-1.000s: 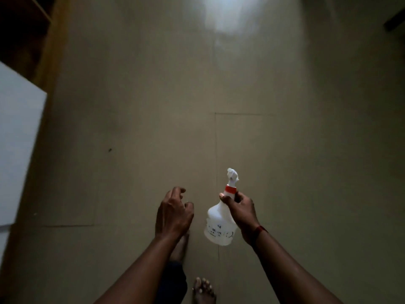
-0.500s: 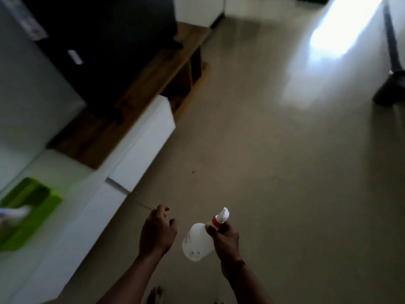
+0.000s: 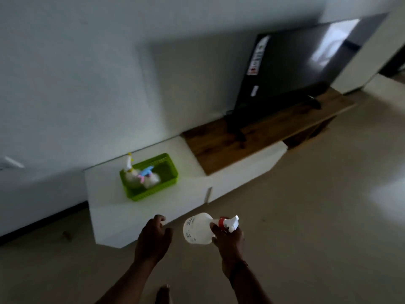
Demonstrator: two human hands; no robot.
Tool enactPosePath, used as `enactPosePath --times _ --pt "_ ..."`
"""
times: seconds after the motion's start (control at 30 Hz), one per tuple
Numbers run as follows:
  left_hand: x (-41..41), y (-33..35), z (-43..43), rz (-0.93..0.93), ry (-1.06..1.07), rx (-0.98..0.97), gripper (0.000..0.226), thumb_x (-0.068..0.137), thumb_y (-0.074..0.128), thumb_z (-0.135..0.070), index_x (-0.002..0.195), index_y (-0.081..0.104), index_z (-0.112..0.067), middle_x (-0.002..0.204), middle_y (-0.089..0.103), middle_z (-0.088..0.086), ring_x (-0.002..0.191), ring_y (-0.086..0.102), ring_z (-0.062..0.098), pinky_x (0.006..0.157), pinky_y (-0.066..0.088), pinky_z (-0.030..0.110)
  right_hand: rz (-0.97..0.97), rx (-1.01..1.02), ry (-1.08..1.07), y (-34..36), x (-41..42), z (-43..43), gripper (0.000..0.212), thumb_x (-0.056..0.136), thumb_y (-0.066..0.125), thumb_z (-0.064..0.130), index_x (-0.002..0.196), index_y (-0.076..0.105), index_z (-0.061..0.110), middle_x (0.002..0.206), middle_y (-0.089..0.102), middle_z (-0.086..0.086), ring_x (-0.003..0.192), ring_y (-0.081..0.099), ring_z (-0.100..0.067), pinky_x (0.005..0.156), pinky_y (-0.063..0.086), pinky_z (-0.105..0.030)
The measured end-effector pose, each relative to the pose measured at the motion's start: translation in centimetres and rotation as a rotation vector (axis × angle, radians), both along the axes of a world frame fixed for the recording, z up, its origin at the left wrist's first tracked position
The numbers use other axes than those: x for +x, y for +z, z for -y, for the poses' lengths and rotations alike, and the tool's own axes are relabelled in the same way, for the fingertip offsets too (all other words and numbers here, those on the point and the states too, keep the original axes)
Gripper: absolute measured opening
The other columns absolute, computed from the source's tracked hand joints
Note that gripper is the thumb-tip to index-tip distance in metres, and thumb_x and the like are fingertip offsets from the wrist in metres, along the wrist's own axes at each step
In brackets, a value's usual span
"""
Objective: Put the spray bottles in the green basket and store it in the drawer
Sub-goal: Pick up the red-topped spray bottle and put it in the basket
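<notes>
- Green basket (image 3: pixel 151 178) on white counter (image 3: pixel 190 172), up and to the left of both hands, well apart from them.
- Right hand (image 3: pixel 229 238) with fingers wrapped around neck of white spray bottle (image 3: pixel 197 228); long axis near level, red-collared nozzle pointing right, away from basket.
- Left hand (image 3: pixel 153 236) nearer basket, fingers loosely curled, holding nothing.
- Inside basket already: two pale spray bottles (image 3: pixel 142 178), one with yellow collar standing, one with blue and pink trigger lying.
- Small print on held bottle, too blurred to read.
- Sticker strip on television (image 3: pixel 306 64) right of basket, unreadable.
</notes>
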State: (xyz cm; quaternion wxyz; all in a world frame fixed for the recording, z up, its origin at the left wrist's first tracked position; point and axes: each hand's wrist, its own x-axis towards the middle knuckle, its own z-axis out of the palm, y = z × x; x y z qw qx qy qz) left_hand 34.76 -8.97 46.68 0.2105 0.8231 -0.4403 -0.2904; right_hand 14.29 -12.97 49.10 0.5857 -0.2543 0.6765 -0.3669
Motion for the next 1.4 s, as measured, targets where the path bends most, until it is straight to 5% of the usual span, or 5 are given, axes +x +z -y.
enactPosePath --times 0.6,0.83,1.1,1.27,1.4 --pt "18.3 1.1 6.0 -0.003 0.246 0.012 0.037 0.085 0.058 -0.026 0.122 0.053 -0.024 0.11 0.066 0.0 0.098 0.063 0.017 0.084 0.052 0.034 -0.6 -0.355 0.585 -0.2 20.5 17.0 0.041 0.073 0.082 0.02 0.111 0.068 0.021 0.097 0.076 -0.007 0.09 0.07 -0.027 0.071 0.051 -0.028" --pt "20.5 -2.0 11.1 0.002 0.427 0.098 0.035 0.084 0.061 -0.024 0.118 0.056 -0.025 0.109 0.068 0.001 0.096 0.064 0.017 0.083 0.052 0.032 -0.559 -0.334 0.689 -5.9 23.7 26.1 0.045 0.075 0.081 0.016 0.117 0.066 0.018 0.102 0.075 -0.012 0.096 0.069 -0.032 0.077 0.058 -0.039" --pt "21.6 -5.4 17.3 -0.078 0.617 0.072 0.032 0.08 0.065 -0.02 0.112 0.059 -0.022 0.1 0.073 0.005 0.077 0.061 0.012 0.071 0.045 0.026 -0.564 -0.289 0.939 -11.2 25.4 32.6 0.035 0.076 0.08 0.021 0.109 0.07 0.021 0.096 0.077 -0.006 0.09 0.071 -0.022 0.053 0.039 -0.005" --pt "21.2 -7.0 18.1 -0.079 0.692 0.093 0.034 0.08 0.065 -0.017 0.114 0.059 -0.016 0.1 0.074 0.008 0.078 0.059 0.01 0.074 0.042 0.025 -0.552 -0.234 1.058 -13.9 26.2 33.8 0.027 0.075 0.078 0.017 0.1 0.07 0.021 0.099 0.075 -0.006 0.094 0.07 -0.026 0.076 0.059 -0.041" --pt "20.2 -7.8 17.3 -0.08 0.744 0.121 0.035 0.081 0.065 -0.014 0.116 0.06 -0.012 0.102 0.073 0.012 0.082 0.064 0.018 0.076 0.043 0.027 -0.532 -0.25 1.083 -15.1 26.8 33.7 0.029 0.078 0.077 0.014 0.105 0.07 0.018 0.103 0.074 -0.008 0.094 0.069 -0.025 0.077 0.059 -0.047"
